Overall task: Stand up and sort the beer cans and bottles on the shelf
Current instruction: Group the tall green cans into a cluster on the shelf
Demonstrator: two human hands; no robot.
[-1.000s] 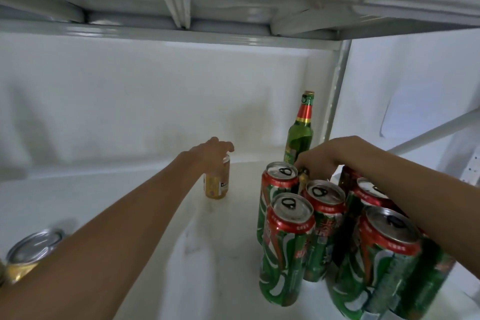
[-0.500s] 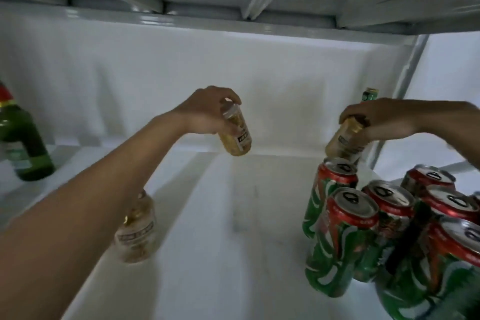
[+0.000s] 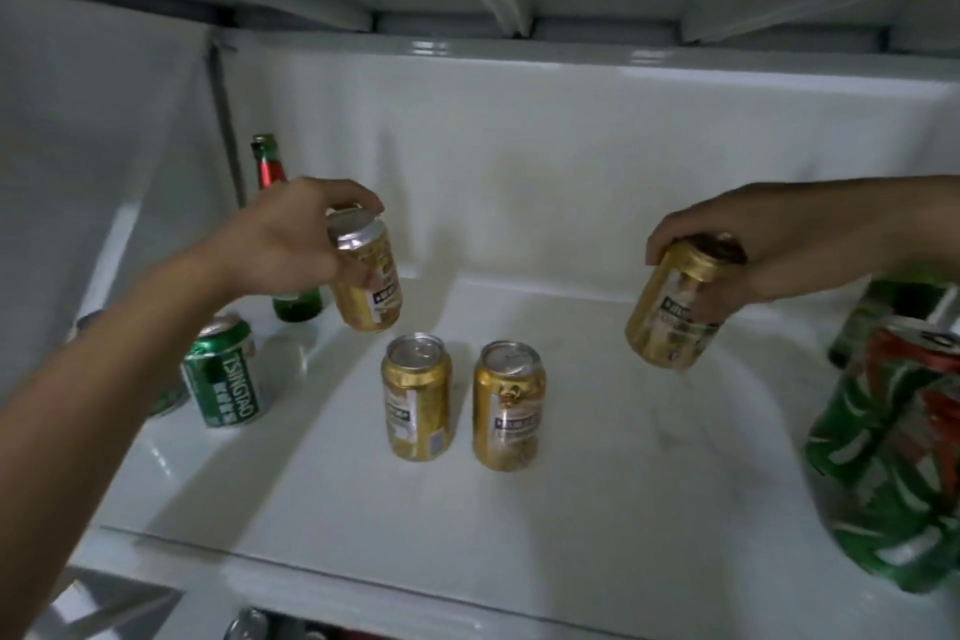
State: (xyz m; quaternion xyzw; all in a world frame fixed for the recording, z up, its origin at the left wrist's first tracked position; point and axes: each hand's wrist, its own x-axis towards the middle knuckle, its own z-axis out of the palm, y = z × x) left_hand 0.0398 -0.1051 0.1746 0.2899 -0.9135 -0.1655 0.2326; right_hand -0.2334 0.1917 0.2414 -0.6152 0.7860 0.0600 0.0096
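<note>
Moved: since half a second ago you carry both gold cans over mid-shelf.
Left hand (image 3: pixel 291 239): fingers curl round a tilted gold can (image 3: pixel 366 281).
Right hand (image 3: pixel 748 244): fingers clutch another gold can (image 3: pixel 672 312).
Done: two gold cans (image 3: pixel 415 398) stand paired mid-shelf.
Left: green can (image 3: pixel 223 374), bottle (image 3: pixel 270 172) near the left edge.
Shelf (image 3: pixel 597 509): white, glossy, dim.

We see shiny gold metal cans (image 3: pixel 416 398), a glossy green glass bottle (image 3: pixel 297 303), and a smooth, glossy white shelf (image 3: pixel 597 525).
</note>
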